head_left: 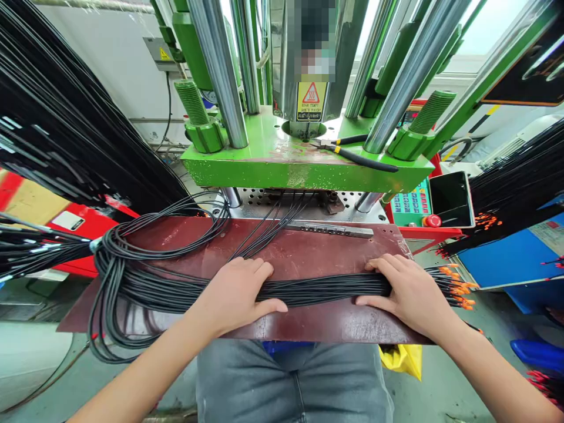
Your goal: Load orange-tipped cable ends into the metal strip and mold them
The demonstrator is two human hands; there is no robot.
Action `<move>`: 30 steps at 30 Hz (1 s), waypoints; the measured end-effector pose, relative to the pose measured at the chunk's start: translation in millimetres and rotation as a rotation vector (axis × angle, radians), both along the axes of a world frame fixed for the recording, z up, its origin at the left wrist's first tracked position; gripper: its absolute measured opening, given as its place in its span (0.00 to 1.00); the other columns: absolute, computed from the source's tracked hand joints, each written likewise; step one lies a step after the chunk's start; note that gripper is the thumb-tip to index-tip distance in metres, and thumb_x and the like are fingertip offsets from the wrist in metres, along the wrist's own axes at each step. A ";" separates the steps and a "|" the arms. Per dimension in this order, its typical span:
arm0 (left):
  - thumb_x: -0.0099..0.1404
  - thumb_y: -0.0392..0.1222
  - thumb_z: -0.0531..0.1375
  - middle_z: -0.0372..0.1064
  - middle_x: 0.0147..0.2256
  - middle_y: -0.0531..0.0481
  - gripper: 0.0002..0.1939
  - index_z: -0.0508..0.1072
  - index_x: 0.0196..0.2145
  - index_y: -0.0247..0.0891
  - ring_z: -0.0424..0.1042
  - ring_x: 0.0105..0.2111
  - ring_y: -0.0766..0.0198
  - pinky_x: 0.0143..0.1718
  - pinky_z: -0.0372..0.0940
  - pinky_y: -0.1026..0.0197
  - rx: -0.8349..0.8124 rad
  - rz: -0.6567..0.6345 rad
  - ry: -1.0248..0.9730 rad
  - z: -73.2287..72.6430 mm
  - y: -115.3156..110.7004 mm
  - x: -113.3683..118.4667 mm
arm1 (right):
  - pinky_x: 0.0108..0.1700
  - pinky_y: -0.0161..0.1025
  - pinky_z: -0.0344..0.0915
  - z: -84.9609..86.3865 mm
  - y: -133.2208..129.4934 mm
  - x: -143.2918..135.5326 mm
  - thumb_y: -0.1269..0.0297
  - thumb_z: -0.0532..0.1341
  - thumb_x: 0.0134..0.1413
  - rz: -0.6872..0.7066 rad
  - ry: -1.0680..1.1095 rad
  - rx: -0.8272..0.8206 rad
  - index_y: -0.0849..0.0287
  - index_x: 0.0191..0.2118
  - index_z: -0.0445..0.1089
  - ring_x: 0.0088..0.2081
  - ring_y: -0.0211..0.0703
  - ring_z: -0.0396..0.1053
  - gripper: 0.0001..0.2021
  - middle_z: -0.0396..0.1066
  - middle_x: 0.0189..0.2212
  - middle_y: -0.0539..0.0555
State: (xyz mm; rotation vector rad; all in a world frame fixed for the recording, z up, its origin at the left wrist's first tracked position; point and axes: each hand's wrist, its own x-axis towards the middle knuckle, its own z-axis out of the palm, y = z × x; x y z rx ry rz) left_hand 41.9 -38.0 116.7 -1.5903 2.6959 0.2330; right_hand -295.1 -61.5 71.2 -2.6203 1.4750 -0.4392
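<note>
A bundle of thin black cables (324, 289) lies across the brown board (299, 323). My left hand (235, 294) is closed over its middle, thumb on the near side and fingers on the far side. Nearer the right end, my right hand (405, 291) grips the same bundle the same way. Orange tips (460, 289) stick out past the right hand. At the left the cables loop in coils (117, 264) and gather at a tie (95, 245). Several separate cables (273, 229) run from beside my left hand into the gap under the green press (304, 176).
A metal bar (337, 229) rests on the board's far part. Black-handled pliers (361, 155) lie on the press's green plate, below a heat warning label (312, 101). A control panel (429, 202) with a red button stands right. Black cable bundles hang left (88, 117) and right (520, 182).
</note>
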 end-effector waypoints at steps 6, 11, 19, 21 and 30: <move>0.69 0.62 0.50 0.68 0.27 0.54 0.23 0.67 0.30 0.40 0.66 0.31 0.60 0.36 0.55 0.59 0.186 0.073 0.190 0.8 -7.5 5.1 | 0.45 0.48 0.62 8.7 -2.6 1.3 0.37 0.61 0.51 0.025 -0.023 0.070 0.55 0.45 0.65 0.42 0.51 0.66 0.27 0.70 0.40 0.54; 0.73 0.53 0.50 0.66 0.33 0.56 0.19 0.66 0.30 0.39 0.66 0.35 0.65 0.37 0.56 0.64 0.245 0.111 0.460 2.0 -11.3 4.9 | 0.53 0.48 0.61 29.9 -2.1 47.1 0.46 0.60 0.59 0.163 -0.099 0.193 0.54 0.54 0.63 0.50 0.49 0.66 0.23 0.70 0.50 0.54; 0.73 0.47 0.51 0.73 0.38 0.56 0.13 0.73 0.40 0.42 0.70 0.38 0.64 0.41 0.57 0.64 0.306 0.105 0.509 3.1 -12.2 5.3 | 0.46 0.41 0.62 41.6 -14.1 123.6 0.62 0.54 0.67 0.186 -0.296 0.329 0.53 0.42 0.71 0.42 0.42 0.70 0.08 0.75 0.40 0.47; 0.73 0.47 0.51 0.73 0.38 0.55 0.13 0.73 0.40 0.42 0.70 0.39 0.64 0.41 0.58 0.63 0.292 0.105 0.509 4.1 -11.6 5.3 | 0.43 0.39 0.61 43.5 -17.4 127.3 0.63 0.55 0.66 0.148 -0.332 0.353 0.52 0.40 0.71 0.40 0.41 0.69 0.07 0.74 0.38 0.46; 0.64 0.49 0.63 0.72 0.41 0.52 0.15 0.72 0.45 0.41 0.70 0.43 0.59 0.44 0.60 0.60 0.339 0.044 0.367 9.0 0.5 6.6 | 0.39 0.38 0.58 50.9 -14.6 118.1 0.59 0.53 0.67 0.190 -0.228 0.432 0.54 0.38 0.71 0.35 0.41 0.69 0.11 0.75 0.35 0.48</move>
